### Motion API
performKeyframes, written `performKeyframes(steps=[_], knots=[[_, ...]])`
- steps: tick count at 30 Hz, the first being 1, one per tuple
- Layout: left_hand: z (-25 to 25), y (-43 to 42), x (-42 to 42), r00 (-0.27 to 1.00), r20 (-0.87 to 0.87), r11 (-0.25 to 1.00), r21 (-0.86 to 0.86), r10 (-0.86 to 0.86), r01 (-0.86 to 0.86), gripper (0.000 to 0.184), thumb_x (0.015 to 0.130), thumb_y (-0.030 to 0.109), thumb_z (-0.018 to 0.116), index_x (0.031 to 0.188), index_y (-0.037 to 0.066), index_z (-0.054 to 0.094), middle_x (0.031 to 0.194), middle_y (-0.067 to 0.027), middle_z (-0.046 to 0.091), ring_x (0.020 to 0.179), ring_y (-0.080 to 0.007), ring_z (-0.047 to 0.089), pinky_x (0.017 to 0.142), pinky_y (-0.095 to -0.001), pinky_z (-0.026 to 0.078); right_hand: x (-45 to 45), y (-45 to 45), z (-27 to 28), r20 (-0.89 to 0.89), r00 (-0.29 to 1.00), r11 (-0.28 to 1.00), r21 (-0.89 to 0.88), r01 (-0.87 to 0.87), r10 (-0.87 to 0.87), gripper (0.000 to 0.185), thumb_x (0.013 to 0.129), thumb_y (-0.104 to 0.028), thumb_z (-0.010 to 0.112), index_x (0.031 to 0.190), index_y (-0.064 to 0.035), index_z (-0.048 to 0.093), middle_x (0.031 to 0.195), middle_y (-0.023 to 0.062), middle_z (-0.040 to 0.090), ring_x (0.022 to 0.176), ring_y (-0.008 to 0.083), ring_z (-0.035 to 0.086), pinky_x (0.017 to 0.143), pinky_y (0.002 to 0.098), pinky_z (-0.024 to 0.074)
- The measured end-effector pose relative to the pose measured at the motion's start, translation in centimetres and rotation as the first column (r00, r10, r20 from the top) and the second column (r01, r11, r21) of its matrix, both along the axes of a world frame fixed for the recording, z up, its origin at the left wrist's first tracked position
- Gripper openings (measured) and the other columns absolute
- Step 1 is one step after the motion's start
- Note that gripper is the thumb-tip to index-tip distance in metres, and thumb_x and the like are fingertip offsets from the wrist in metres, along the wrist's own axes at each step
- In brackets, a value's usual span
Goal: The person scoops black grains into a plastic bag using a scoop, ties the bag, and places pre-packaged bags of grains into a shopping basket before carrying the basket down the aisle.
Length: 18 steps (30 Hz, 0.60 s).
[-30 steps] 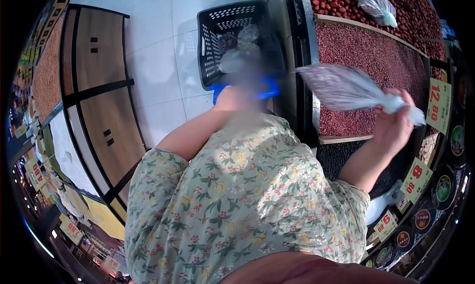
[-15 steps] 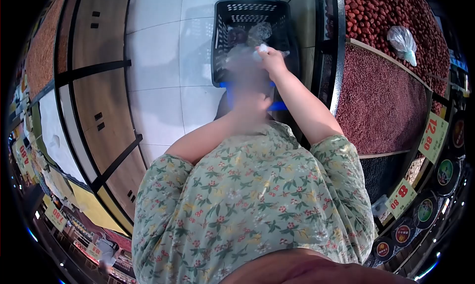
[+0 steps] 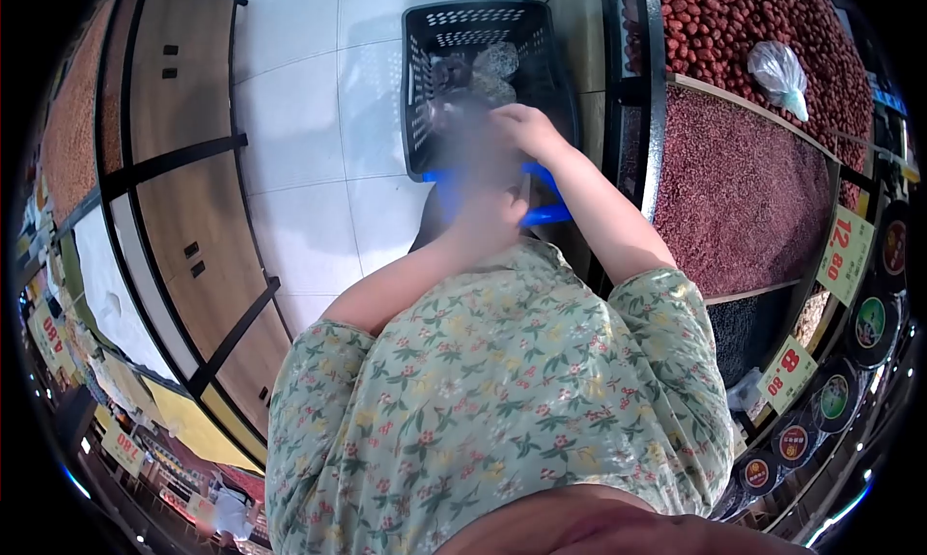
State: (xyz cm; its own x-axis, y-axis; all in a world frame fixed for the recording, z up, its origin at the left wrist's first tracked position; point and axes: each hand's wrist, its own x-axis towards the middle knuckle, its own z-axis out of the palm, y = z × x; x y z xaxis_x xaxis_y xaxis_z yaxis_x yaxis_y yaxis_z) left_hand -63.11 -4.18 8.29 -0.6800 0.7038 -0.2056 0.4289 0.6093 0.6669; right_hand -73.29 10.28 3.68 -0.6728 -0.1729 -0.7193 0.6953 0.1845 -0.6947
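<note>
A black plastic basket with slotted sides stands on the floor in front of me. Several clear plastic bags with contents lie inside it. My right hand is over the basket's right part, fingers loosely extended, with no bag visible in them; its fingertips are partly blurred. Close to my body, my left hand is curled at the end of the blue handle and appears wrapped round it. A smeared patch hides much of this hand and the basket's near side.
On the right, a bin of red dates holds a tied plastic bag, beside a bin of small reddish beans. Price signs line its outer edge. Wooden cabinets run along the left. Pale floor tiles lie between.
My right hand has let go of the clear plastic bag it pinched, and that bag is now down in the basket. The view has shifted slightly. My left hand stays near the handle.
</note>
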Motion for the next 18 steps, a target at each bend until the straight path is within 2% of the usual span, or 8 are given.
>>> performKeyframes(steps=[3, 4, 6, 8, 10, 12, 14, 18], knots=[[6.9, 0.3, -2.7, 0.991, -0.126, 0.998, 0.056, -0.036, 0.043, 0.020, 0.077, 0.022, 0.058, 0.084, 0.004, 0.063, 0.079, -0.0158, 0.064, 0.067, -0.0294, 0.063, 0.061, -0.0448, 0.049, -0.1, 4.4, 5.3, -0.238, 0.971, 1.000, 0.007, 0.017, -0.015, 0.033, 0.087, -0.019, 0.059, 0.116, -0.0042, 0.060, 0.104, 0.0085, 0.064, 0.091, 0.0150, 0.061, 0.076, 0.0284, 0.0485], [5.0, 0.4, -1.7, 0.990, -0.130, 0.997, -0.071, -0.051, 0.042, 0.024, 0.062, 0.019, 0.068, 0.081, 0.010, 0.057, 0.072, -0.0077, 0.055, 0.071, -0.0266, 0.058, 0.069, -0.0405, 0.046, -0.3, 6.4, 6.9, -0.336, 0.940, 0.994, 0.068, 0.085, -0.057, 0.032, 0.085, -0.015, 0.060, 0.115, -0.0041, 0.060, 0.109, 0.0096, 0.063, 0.093, 0.0162, 0.061, 0.080, 0.0285, 0.0477], [2.4, -0.1, -1.0, 0.985, -0.172, 0.999, 0.041, -0.018, 0.026, 0.020, 0.063, 0.014, 0.066, 0.079, 0.009, 0.055, 0.072, -0.0094, 0.053, 0.071, -0.0282, 0.057, 0.067, -0.0411, 0.045, -1.3, 11.4, 9.4, -0.695, 0.699, 0.936, 0.110, 0.335, -0.168, 0.034, 0.081, -0.015, 0.065, 0.113, -0.0043, 0.061, 0.112, 0.0112, 0.062, 0.098, 0.0207, 0.060, 0.083, 0.0305, 0.0474], [1.7, 0.0, -1.1, 0.986, -0.162, 0.999, 0.016, -0.037, 0.041, 0.021, 0.063, 0.013, 0.067, 0.079, 0.008, 0.055, 0.071, -0.0097, 0.053, 0.070, -0.0285, 0.058, 0.065, -0.0408, 0.045, -3.3, 16.9, 14.5, -0.897, 0.429, 0.691, 0.379, 0.616, 0.109, 0.040, 0.077, -0.014, 0.067, 0.115, -0.0050, 0.059, 0.111, 0.0129, 0.061, 0.104, 0.0245, 0.058, 0.088, 0.0329, 0.0458], [1.8, 0.1, -1.2, 0.987, -0.151, 0.998, -0.019, -0.061, 0.058, 0.021, 0.063, 0.013, 0.067, 0.079, 0.008, 0.055, 0.072, -0.0093, 0.054, 0.071, -0.0283, 0.058, 0.066, -0.0404, 0.045, -4.6, 22.7, 17.8, -0.879, 0.387, 0.409, 0.473, 0.780, 0.278, 0.053, 0.073, -0.020, 0.071, 0.122, -0.0080, 0.054, 0.116, 0.0168, 0.057, 0.114, 0.0307, 0.050, 0.094, 0.0388, 0.0421], [1.9, 0.1, -1.2, 0.985, -0.164, 0.998, -0.009, -0.058, 0.058, 0.021, 0.063, 0.014, 0.067, 0.079, 0.008, 0.056, 0.072, -0.0091, 0.054, 0.072, -0.0282, 0.059, 0.067, -0.0404, 0.045, -5.9, 29.4, 17.6, -0.756, 0.483, 0.056, 0.561, 0.826, 0.443, 0.069, 0.070, -0.027, 0.073, 0.131, -0.0128, 0.045, 0.130, 0.0210, 0.045, 0.122, 0.0352, 0.042, 0.099, 0.0432, 0.0379], [2.0, 0.1, -1.2, 0.983, -0.179, 0.999, -0.002, -0.050, 0.050, 0.021, 0.063, 0.014, 0.067, 0.080, 0.009, 0.056, 0.073, -0.0090, 0.054, 0.072, -0.0281, 0.059, 0.068, -0.0404, 0.045, -6.3, 33.4, 16.9, -0.658, 0.695, -0.133, 0.691, 0.710, 0.291, 0.081, 0.067, -0.035, 0.075, 0.136, -0.0163, 0.037, 0.139, 0.0237, 0.031, 0.126, 0.0386, 0.035, 0.101, 0.0454, 0.0357], [2.2, 0.3, -1.6, 0.985, -0.164, 0.997, -0.061, -0.049, 0.039, 0.024, 0.062, 0.016, 0.068, 0.082, 0.009, 0.058, 0.074, -0.0088, 0.055, 0.075, -0.0278, 0.060, 0.071, -0.0402, 0.045, -6.7, 39.8, 13.4, -0.479, 0.872, 0.018, 0.876, 0.483, -0.098, 0.083, 0.067, -0.040, 0.076, 0.138, -0.0201, 0.037, 0.138, 0.0249, 0.034, 0.121, 0.0377, 0.044, 0.098, 0.0437, 0.0396]])
